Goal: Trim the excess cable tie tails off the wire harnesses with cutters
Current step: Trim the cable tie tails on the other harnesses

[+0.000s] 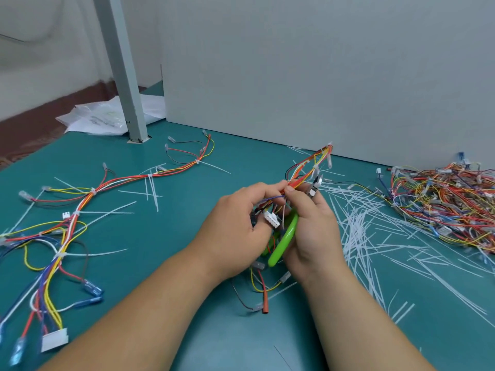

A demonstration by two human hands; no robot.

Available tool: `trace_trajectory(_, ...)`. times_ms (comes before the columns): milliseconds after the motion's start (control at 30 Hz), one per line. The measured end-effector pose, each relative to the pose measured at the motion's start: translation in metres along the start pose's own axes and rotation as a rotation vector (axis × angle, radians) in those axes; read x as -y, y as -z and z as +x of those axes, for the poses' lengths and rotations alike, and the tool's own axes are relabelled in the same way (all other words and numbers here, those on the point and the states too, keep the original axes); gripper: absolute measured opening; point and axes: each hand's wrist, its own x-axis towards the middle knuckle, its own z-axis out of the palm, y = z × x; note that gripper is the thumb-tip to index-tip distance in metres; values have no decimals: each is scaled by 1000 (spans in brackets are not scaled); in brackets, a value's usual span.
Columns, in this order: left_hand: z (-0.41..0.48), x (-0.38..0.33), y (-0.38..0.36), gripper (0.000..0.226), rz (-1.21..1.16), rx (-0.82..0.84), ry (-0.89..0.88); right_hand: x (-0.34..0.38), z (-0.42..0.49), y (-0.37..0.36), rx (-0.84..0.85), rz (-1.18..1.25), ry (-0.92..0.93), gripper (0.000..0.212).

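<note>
Teal matting covers the worktop (166, 236), which runs up to a plain grey partition (321, 76). My left hand (235, 223) curls round the multicoloured wire harness (308, 172) and lifts it in the middle of the scene. Its far end rises toward the partition and its loose ends trail down onto the matting near my wrists. My right hand (313, 228) holds the green-handled cutters (284, 242) against the palm, while its thumb and forefinger pinch the same bundle beside my left fingertips. The metal head pokes out beyond my fingers; I cannot tell whether the blades are apart.

I judge the harness light and floppy, so it needs support close to each tie. The thin wires and the white plastic connector (272, 219) look easy to nick, so I would grip the bundle itself, not the terminals. The nylon tails should be springy and slick, and likely to flick away when cut.

To the left lies an untrimmed harness with long white tails (77, 210). Cut white tie tails (359, 228) litter the right side, and a heap of harnesses (450, 199) lies beyond them. Clear plastic bags (99, 119) at far left carry print too blurred to read, and I see no other writing.
</note>
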Motion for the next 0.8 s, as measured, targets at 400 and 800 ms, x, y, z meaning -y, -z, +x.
trace_trajectory(400,2,3,10,115,-165,156,359,28,11,17,113,434,-138,20)
trace_trajectory(800,5,4,23,71,-190,377,423,32,14,25,194,588,-80,13)
